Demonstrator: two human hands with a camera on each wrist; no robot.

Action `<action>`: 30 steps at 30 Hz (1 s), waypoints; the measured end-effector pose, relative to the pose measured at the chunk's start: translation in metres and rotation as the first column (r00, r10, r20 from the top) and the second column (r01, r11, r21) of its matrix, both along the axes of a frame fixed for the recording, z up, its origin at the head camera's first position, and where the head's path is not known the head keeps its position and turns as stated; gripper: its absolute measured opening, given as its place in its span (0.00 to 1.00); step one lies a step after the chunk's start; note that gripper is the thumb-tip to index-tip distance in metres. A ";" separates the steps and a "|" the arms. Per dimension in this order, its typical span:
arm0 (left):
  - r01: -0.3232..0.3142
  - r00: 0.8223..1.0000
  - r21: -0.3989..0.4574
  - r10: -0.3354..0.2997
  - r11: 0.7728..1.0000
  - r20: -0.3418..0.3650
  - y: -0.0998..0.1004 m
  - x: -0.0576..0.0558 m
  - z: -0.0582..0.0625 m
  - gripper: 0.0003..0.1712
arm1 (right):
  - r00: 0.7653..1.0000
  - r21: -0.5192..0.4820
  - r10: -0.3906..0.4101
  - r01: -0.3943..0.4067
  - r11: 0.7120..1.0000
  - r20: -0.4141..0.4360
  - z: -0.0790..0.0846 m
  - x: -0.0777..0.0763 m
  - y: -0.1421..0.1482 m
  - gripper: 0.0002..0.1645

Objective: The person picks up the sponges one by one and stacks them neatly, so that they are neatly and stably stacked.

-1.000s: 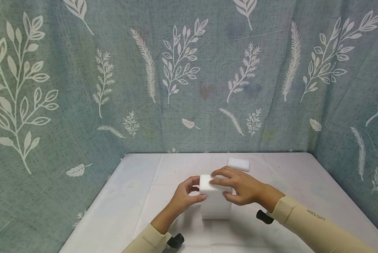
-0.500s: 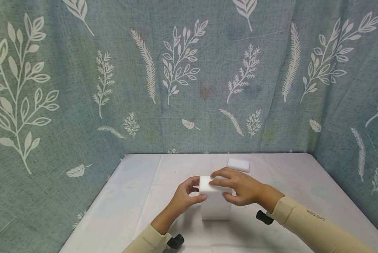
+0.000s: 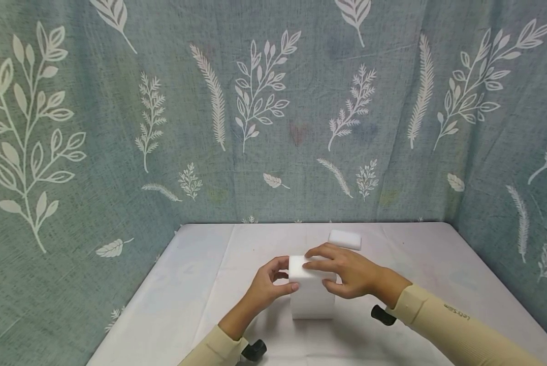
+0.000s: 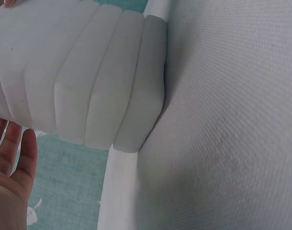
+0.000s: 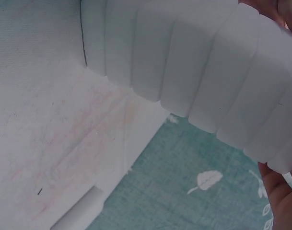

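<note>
A tall stack of white sponge blocks point(image 3: 312, 304) stands upright on the table in front of me. In both wrist views its flat layers show, several of them, the lowest against the cloth. My left hand point(image 3: 265, 288) holds the upper left side of the stack, thumb at the front and fingers toward the back. From the right, my right hand point(image 3: 353, 273) grips the top, two fingers over the upper face and the thumb at the front right edge. The left wrist view shows left fingers point(image 4: 26, 158) along the upper layers; right fingers point(image 5: 275, 187) touch the top layer.
One more white block point(image 3: 345, 239) lies flat on the table behind the right hand. A pale cloth covers the table point(image 3: 200, 284). Blue-green curtains point(image 3: 273, 101) with white leaf prints stand around its back and sides.
</note>
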State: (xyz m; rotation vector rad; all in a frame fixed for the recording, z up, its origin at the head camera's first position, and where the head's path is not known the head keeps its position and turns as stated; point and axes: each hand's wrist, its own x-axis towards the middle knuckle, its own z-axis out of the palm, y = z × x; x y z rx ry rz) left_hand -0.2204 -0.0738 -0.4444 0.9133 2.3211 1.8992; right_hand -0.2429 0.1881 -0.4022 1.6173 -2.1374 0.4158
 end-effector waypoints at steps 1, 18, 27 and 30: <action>0.000 1.000 -0.001 0.000 1.000 -0.003 0.000 0.000 0.000 0.33 | 1.000 -0.002 0.002 -0.002 1.000 -0.003 0.000 0.000 0.000 0.32; 0.007 1.000 0.039 -0.006 0.999 -0.018 0.001 -0.002 -0.001 0.33 | 0.995 -0.116 -0.066 0.074 0.991 0.068 -0.002 -0.006 0.025 0.30; 0.006 1.000 0.062 -0.005 0.998 -0.029 0.001 0.002 0.001 0.34 | 0.983 -0.153 -0.128 0.147 0.977 0.129 -0.012 -0.013 0.045 0.28; 0.007 0.999 0.074 -0.004 0.997 -0.035 0.000 0.002 0.002 0.34 | 0.974 -0.160 -0.168 0.191 0.968 0.149 -0.019 -0.019 0.052 0.26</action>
